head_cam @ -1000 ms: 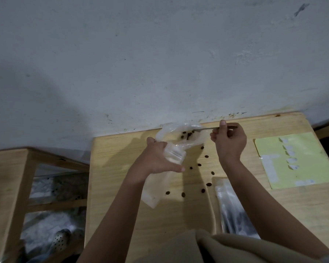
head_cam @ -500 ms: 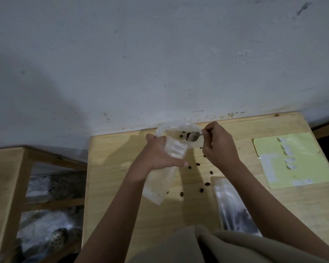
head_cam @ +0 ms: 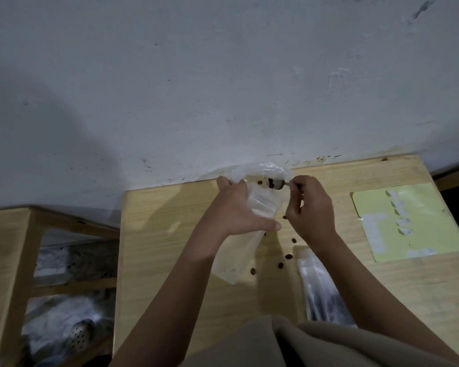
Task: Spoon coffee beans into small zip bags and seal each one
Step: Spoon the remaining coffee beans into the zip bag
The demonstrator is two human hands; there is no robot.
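Head view, only 1 camera. Left hand grips a small clear plastic zip bag near its mouth, fingers curled round the left side, thumb stretched across the front below the zip strip; the bag's lower end hangs down past the thumb toward the light wooden table. Right hand pinches the thin handle of a small metal spoon, fingers curled tight around it, just right of the bag. Spoon bowl sits up beyond the left fingertips, in a crumpled clear plastic bag at the far table edge against the grey-white wall; dark coffee beans in the bowl, 1 or 2 more just left of it inside the plastic. Exact bean count in the spoon is too blurred to tell.

Loose dark coffee beans on the table, about 7, scattered below both hands, between the hanging bag end and the right forearm. Stack of clear filled zip bags lies under the right forearm, near side. Pale yellow label sheet with white stickers lies flat well right of the right hand. Wooden shelf frame stands left of the table, well apart from the left hand. Beige cloth at the bottom edge, nearest the camera.
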